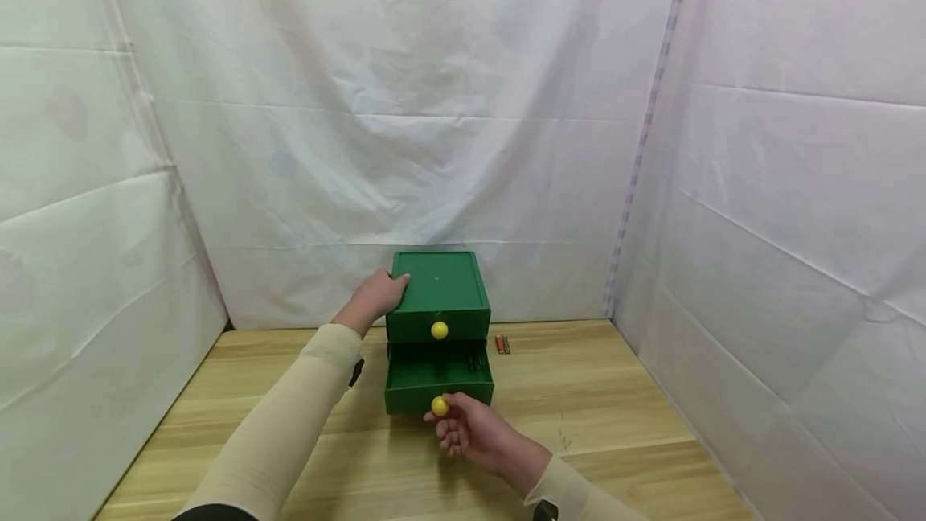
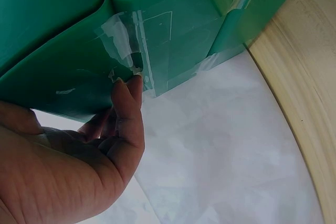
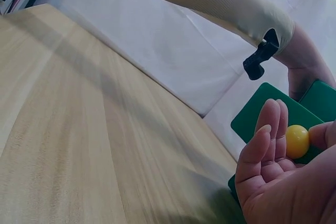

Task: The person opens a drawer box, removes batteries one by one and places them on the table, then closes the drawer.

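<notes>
A green two-drawer cabinet stands on the table with its lower drawer pulled out and its upper drawer closed. My left hand holds the cabinet's left side, thumb over the top edge; in the left wrist view its bent fingers touch the taped side wall. Between thumb and fingers, my right hand pinches the yellow knob of the lower drawer. Several small dark, battery-like pieces lie inside that drawer at the right.
Right of the cabinet, a pair of small red and dark batteries lies on the wooden table. Another yellow knob juts from the upper drawer. White cloth hangs behind and at both sides.
</notes>
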`<state>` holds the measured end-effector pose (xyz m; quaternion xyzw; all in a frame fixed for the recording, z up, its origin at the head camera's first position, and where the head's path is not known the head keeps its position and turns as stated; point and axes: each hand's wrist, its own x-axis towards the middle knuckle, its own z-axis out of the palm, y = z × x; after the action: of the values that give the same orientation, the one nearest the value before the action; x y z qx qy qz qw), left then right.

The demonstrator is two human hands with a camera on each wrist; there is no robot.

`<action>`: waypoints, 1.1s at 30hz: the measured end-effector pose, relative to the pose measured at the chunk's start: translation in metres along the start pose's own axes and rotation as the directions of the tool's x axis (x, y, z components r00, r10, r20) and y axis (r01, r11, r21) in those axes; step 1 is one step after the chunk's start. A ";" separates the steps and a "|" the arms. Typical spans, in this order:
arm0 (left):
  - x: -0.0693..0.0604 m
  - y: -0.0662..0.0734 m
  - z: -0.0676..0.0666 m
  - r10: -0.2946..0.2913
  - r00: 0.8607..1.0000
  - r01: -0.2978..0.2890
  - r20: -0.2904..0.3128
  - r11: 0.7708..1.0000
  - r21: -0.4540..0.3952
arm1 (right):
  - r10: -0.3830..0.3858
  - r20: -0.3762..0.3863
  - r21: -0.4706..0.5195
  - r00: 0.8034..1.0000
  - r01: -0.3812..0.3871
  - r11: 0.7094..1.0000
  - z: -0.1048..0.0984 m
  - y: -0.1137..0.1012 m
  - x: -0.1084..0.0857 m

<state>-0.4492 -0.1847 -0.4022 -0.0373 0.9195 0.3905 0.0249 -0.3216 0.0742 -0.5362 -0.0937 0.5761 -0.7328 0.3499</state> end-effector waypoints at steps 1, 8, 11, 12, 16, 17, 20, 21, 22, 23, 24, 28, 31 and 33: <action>0.000 0.000 0.000 -0.002 1.000 0.002 -0.001 1.000 0.000 | 0.002 0.002 -0.001 1.000 -0.002 1.000 0.000 0.000 -0.001; 0.001 -0.001 0.001 0.001 1.000 -0.001 -0.004 1.000 0.002 | 0.005 0.011 -0.010 1.000 -0.005 1.000 -0.001 0.002 -0.004; 0.001 -0.002 0.001 0.006 1.000 -0.006 -0.007 1.000 0.000 | 0.006 0.020 -0.011 1.000 -0.006 1.000 0.000 0.001 -0.006; 0.001 -0.002 0.001 0.007 1.000 -0.007 -0.009 1.000 -0.001 | 0.007 0.023 -0.012 1.000 -0.006 1.000 0.000 0.001 -0.007; 0.000 -0.003 0.001 0.006 1.000 -0.007 -0.010 1.000 -0.009 | 0.008 0.032 -0.018 0.999 -0.008 1.000 0.001 0.001 -0.009; 0.000 -0.003 0.001 0.006 1.000 -0.006 -0.012 1.000 -0.010 | 0.008 0.033 -0.019 0.999 -0.008 1.000 0.001 0.000 -0.009; 0.000 -0.003 0.001 0.003 1.000 -0.003 -0.011 1.000 -0.017 | 0.009 0.036 -0.017 0.999 -0.008 1.000 0.000 0.001 -0.010; 0.000 -0.003 0.001 0.003 1.000 -0.003 -0.011 1.000 -0.019 | 0.009 0.037 -0.017 0.999 -0.009 1.000 0.000 0.001 -0.010; 0.000 -0.003 0.001 0.002 1.000 -0.002 -0.010 1.000 -0.022 | 0.011 0.040 -0.017 0.999 -0.010 1.000 0.000 0.001 -0.010; 0.000 -0.003 0.002 0.001 1.000 -0.001 -0.009 1.000 -0.024 | 0.012 0.043 -0.017 0.999 -0.011 1.000 0.000 0.002 -0.011; 0.000 -0.003 0.002 0.003 1.000 -0.003 -0.009 1.000 -0.023 | 0.013 0.047 -0.017 0.999 -0.012 1.000 0.000 0.002 -0.011; -0.001 -0.003 0.002 0.013 1.000 -0.013 -0.012 1.000 -0.011 | 0.015 0.060 -0.019 0.998 -0.014 1.000 -0.001 0.004 -0.011; -0.002 -0.002 0.001 0.017 1.000 -0.017 -0.014 1.000 0.001 | 0.016 0.063 -0.016 0.998 -0.015 1.000 -0.002 0.004 -0.012; -0.002 -0.002 0.001 0.016 1.000 -0.016 -0.014 1.000 0.002 | 0.017 0.064 -0.012 0.998 -0.016 1.000 -0.002 0.005 -0.011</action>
<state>-0.4470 -0.1851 -0.4037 -0.0326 0.9203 0.3895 0.0155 -0.3123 0.0824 -0.5385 -0.1142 0.5694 -0.7233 0.3737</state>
